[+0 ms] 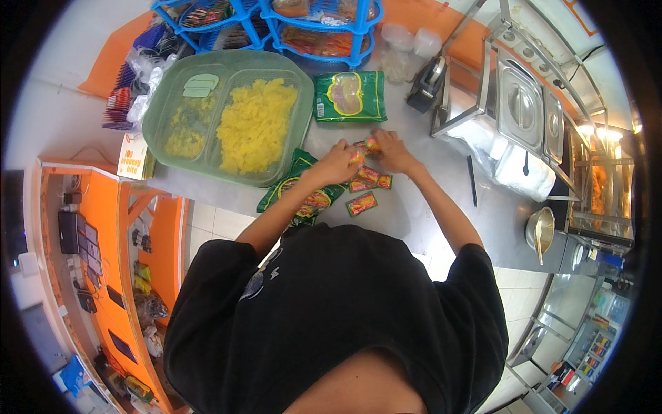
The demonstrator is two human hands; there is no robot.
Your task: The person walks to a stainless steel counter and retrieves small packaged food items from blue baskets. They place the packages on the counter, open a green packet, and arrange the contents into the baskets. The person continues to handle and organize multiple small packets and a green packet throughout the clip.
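Observation:
Several small red and green sachets point(362, 204) lie on the steel counter point(408, 207) before me. My left hand point(339, 163) has its fingers closed on one sachet point(357, 158). Just to its right, my right hand point(388, 150) bends its fingers over another sachet point(371, 145); whether it grips it I cannot tell. A green plastic packet point(305, 199) lies partly under my left forearm. Beyond my hands, a second green packet point(376, 95) lies flat on the counter.
A green two-part tub point(306, 111) with yellow food stands at the left. Blue plastic racks point(357, 39) are behind. To the right are a tape dispenser point(428, 85), a black pen point(472, 181), a metal bowl point(532, 227) with a spoon, and lidded steel food pans point(520, 103).

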